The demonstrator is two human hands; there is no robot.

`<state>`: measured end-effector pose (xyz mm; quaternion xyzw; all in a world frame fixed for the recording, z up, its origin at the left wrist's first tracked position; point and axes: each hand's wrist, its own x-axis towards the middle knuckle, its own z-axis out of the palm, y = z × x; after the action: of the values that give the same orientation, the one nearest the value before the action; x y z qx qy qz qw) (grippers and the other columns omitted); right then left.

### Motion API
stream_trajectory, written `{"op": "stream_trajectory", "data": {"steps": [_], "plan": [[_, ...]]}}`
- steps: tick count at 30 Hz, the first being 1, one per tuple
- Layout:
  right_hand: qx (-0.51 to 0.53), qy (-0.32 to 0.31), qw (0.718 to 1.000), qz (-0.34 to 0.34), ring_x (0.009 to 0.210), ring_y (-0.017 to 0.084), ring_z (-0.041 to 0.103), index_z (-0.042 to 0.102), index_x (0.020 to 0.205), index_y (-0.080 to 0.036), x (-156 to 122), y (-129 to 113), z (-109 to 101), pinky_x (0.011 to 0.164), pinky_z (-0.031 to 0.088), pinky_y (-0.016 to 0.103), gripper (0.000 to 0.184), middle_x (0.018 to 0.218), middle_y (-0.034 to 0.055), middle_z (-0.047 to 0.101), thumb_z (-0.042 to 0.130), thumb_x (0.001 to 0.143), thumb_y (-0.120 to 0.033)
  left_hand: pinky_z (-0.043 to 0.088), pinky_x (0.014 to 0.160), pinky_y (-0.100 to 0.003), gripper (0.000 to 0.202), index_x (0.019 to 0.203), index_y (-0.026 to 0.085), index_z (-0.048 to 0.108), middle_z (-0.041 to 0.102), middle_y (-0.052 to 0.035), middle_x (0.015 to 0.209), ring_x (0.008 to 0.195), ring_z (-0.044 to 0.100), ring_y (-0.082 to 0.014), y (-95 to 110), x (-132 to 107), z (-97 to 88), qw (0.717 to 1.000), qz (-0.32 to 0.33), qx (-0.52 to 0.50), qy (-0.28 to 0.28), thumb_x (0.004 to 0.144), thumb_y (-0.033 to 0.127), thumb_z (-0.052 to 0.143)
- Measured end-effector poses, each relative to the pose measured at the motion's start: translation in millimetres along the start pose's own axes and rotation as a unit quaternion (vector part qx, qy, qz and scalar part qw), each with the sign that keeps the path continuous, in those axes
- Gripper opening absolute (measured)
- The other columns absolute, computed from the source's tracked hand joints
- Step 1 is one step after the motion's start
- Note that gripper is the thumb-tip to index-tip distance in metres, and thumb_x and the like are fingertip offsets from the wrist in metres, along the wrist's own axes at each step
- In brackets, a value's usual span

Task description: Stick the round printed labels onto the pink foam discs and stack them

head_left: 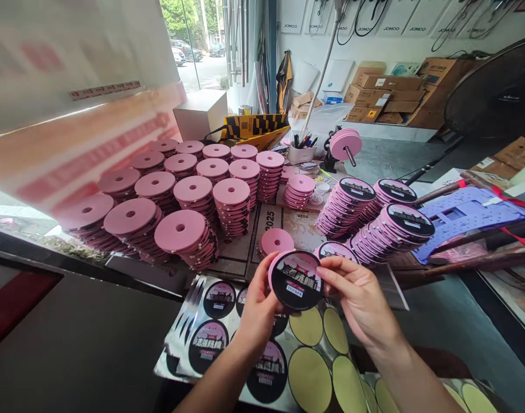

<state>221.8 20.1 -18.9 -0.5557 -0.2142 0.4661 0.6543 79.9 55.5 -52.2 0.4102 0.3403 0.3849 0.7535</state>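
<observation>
A pink foam spool with a round black label (297, 280) on its face is held in front of me. My left hand (262, 298) grips the spool from the left side, thumb at the front. The fingers of my right hand (352, 287) pinch the right edge of the label; whether they also hold the foam is hard to see. Below lie silver sheets of round labels (208, 346), with several bare yellowish circles (309, 378) on the right part. Just behind my hands sit a plain pink spool (277, 241) and a labelled one (336, 250), partly hidden.
Stacks of plain pink spools (180, 228) fill the table's left side. Labelled stacks (356, 192) lean on the right, beside a purple plastic stool (473, 215). Farther back are a pen holder (301, 152), a winder with pink discs (345, 144) and cardboard boxes (387, 92).
</observation>
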Motion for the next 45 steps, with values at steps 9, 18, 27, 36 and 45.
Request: {"op": "stream_trajectory", "data": {"steps": [9,18,27,36,45], "plan": [[-0.047,-0.048,0.997,0.04,0.042,0.006,0.047,0.068,0.062,-0.016,-7,11,-16,0.043,0.038,0.019,0.02,0.054,-0.0012,0.061,0.08,0.05,-0.026,0.056,0.066,-0.035,0.074,0.125,0.032,0.041,0.042,-0.0048,0.132,0.082,0.061,-0.0167,7,-22,-17.9,0.966,-0.16,-0.164,-0.124,0.06,0.001,0.053],[-0.092,-0.078,0.992,0.031,0.043,0.007,0.048,0.068,0.063,-0.015,-4,10,-20,0.043,0.04,0.02,0.02,0.053,-0.0006,0.061,0.079,0.052,-0.027,0.055,0.065,-0.027,0.082,0.12,0.03,0.048,0.044,-0.0046,0.131,0.094,0.055,-0.021,13,-24,-11.6,0.972,-0.163,-0.124,-0.112,0.049,-0.008,0.06],[-0.116,-0.08,0.99,0.013,0.043,0.008,0.048,0.067,0.064,-0.015,-4,15,-24,0.043,0.04,0.021,0.02,0.054,-0.0007,0.06,0.078,0.055,-0.03,0.056,0.064,-0.032,0.075,0.121,0.032,0.047,0.047,-0.0052,0.127,0.085,0.059,-0.0185,7,-23,-15.2,0.971,-0.153,-0.127,-0.131,0.058,-0.003,0.063],[-0.11,-0.076,0.991,0.016,0.043,0.007,0.048,0.068,0.063,-0.015,-4,13,-22,0.042,0.041,0.02,0.02,0.053,-0.0011,0.059,0.078,0.053,-0.029,0.056,0.065,-0.033,0.073,0.124,0.033,0.043,0.049,-0.0053,0.123,0.088,0.059,-0.0195,6,-21,-17.6,0.97,-0.155,-0.121,-0.144,0.062,0.001,0.063],[-0.138,-0.08,0.987,-0.001,0.042,0.008,0.048,0.067,0.065,-0.016,-5,13,-24,0.041,0.042,0.021,0.021,0.054,-0.001,0.059,0.076,0.055,-0.031,0.056,0.064,-0.031,0.071,0.124,0.033,0.044,0.053,-0.0052,0.118,0.083,0.061,-0.0181,7,-22,-16.2,0.97,-0.156,-0.113,-0.148,0.063,0.002,0.062]]}}
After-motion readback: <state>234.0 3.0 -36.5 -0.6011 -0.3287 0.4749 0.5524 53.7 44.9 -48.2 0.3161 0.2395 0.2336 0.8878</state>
